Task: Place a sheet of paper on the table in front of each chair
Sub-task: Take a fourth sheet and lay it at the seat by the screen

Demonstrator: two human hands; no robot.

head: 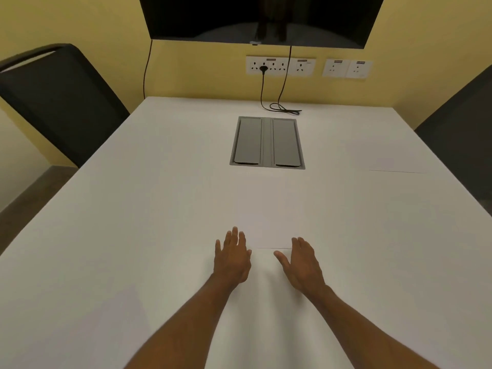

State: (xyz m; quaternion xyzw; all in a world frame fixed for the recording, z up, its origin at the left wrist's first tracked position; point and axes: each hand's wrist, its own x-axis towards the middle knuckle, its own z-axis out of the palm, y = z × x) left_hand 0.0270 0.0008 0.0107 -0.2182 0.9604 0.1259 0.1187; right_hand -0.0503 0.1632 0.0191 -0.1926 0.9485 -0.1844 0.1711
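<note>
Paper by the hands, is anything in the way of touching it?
No, nothing visible is in the way. The sheet of paper lies flat on the table, just ahead of and between the left hand and the right hand, both open. Only white table surface shows between them and the sheet.

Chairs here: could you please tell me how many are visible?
2: left chair at the table's left edge, right chair at its right edge; others may be out of frame.

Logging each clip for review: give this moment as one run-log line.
left hand open | right hand open | both flank near sheet | second sheet by right chair | none seen by left chair
</note>
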